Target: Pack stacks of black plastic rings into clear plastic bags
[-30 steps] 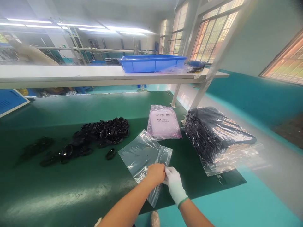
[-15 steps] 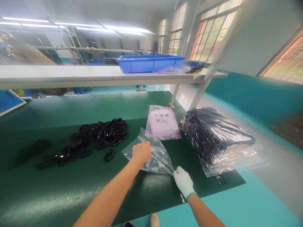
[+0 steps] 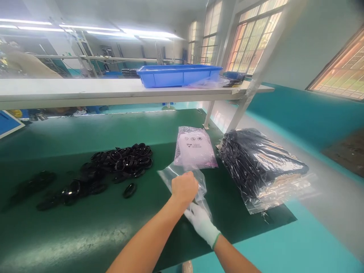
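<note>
Left hand (image 3: 184,187): I clench the bag (image 3: 173,171)
Bag: around its eleven to four o'clock
Right hand (image 3: 201,220): grip, can't tell

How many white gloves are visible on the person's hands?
1. The white glove is on the right hand, at the clear bag; the left hand, gripping this bag, is bare.

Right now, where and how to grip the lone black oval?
I'd pinch the lone black oval across its narrow width at mid-length, coming from the near side: it looks elongated and lies apart, with the black pile beyond it.
</note>
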The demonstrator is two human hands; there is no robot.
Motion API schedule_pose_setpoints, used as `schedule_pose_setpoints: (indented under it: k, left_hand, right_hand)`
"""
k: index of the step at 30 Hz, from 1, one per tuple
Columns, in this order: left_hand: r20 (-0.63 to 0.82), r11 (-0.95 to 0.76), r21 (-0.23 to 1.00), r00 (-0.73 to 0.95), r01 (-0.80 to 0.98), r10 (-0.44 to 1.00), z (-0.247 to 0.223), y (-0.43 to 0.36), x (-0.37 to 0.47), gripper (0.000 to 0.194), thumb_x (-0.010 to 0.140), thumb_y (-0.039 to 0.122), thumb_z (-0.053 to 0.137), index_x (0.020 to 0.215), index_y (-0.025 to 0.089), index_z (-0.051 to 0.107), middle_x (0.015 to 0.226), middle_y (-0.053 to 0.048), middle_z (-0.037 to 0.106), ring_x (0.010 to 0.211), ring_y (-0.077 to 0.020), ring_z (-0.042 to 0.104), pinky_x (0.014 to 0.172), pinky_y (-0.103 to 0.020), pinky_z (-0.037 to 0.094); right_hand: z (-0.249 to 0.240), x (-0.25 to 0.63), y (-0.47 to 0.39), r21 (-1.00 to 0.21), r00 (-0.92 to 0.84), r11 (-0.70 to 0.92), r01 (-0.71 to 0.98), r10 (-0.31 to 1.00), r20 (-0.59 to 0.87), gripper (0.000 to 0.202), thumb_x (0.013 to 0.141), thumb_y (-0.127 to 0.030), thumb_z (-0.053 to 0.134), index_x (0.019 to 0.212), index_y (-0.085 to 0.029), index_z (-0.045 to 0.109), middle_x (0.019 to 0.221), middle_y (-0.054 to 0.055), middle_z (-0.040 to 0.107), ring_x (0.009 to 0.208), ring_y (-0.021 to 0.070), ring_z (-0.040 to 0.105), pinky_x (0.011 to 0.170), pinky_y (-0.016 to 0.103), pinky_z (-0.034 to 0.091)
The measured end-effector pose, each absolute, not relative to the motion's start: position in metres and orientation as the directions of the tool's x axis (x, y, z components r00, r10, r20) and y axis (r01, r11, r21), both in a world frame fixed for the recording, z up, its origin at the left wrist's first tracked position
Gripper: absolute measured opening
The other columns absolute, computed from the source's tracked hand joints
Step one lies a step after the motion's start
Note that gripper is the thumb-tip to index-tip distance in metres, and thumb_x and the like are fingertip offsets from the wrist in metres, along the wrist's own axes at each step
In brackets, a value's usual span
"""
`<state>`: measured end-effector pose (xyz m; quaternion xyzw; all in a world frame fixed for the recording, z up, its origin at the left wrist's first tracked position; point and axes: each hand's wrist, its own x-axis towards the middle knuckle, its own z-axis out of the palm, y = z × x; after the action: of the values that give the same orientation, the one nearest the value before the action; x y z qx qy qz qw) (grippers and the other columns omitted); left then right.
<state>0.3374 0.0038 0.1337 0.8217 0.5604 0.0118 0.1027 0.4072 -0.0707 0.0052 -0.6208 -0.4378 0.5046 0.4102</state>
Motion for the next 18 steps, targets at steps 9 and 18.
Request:
schedule_pose_setpoints:
  k: [9, 18]
  left_hand:
    - [-0.082, -0.444, 0.410, 0.517, 0.797, 0.852, 0.063, 0.067, 0.294, 0.033, 0.082, 0.027, 0.041, 0.113, 0.024, 0.052, 0.122, -0.002, 0.054, 0.114, -0.0178, 0.045, 0.094, -0.031, 0.034]
    - [-0.028, -0.408, 0.071, 0.411, 0.910, 0.911, -0.021, 0.055, 0.259, 0.052, 0.085, 0.042, 0.034, 0.133, 0.023, 0.032, 0.142, -0.006, 0.030, 0.131, -0.0248, 0.022, 0.104, -0.041, 0.021]
  right_hand:
    - [-0.020, 0.424, -0.105, -0.899, -0.085, -0.110, 0.424, 0.983, -0.161, 0.040, 0.063, -0.018, 0.058, 0.101, -0.030, 0.065, 0.115, 0.001, 0.058, 0.115, 0.0270, 0.040, 0.103, 0.040, 0.020]
    - [-0.038, 0.492, -0.116, -0.828, 0.517, -0.176, -0.532, 0.707, -0.483, 0.072, 0.061, -0.041, 0.068, 0.124, -0.023, 0.039, 0.138, 0.010, 0.033, 0.102, 0.0255, 0.054, 0.087, 0.040, 0.045]
